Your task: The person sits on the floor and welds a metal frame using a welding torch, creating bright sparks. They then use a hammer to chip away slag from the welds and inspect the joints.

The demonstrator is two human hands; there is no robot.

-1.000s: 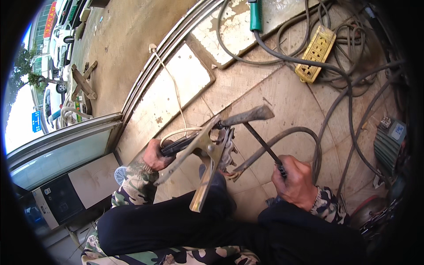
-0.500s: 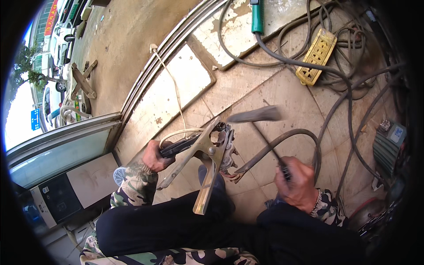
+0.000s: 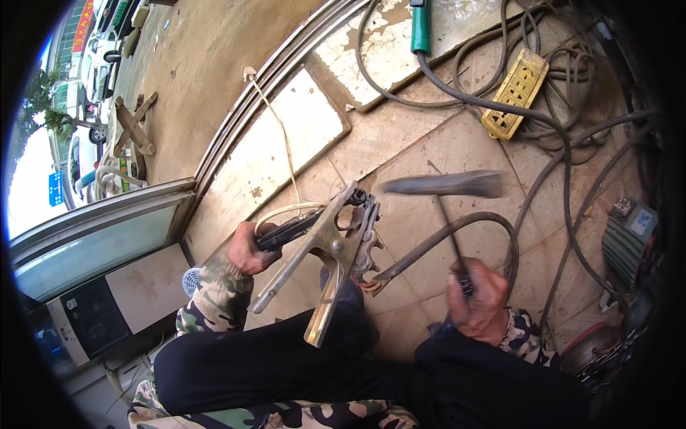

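Observation:
My left hand (image 3: 249,248) is closed round a black-handled tool (image 3: 287,232) whose kind I cannot make out. The tool's far end meets a large metal welding ground clamp (image 3: 334,245), held up above my legs. Worn jaws and a thick cable (image 3: 429,247) with frayed copper show at the clamp's right side. In my right hand (image 3: 480,297) is the thin shaft of a chipping hammer (image 3: 446,184). Its long grey head, slightly blurred, hangs to the right of the clamp's jaws and apart from them.
A yellow power strip (image 3: 516,93) lies on the tiles among coiled cables (image 3: 572,86). A green-handled tool (image 3: 421,32) lies at the top. On the right stands a green ribbed motor (image 3: 629,232). A pale plug (image 3: 249,73) and cord lie by the door track (image 3: 236,121).
The hammer has swung to the right, away from the clamp's jaws. The clamp and the black-handled tool have shifted slightly left.

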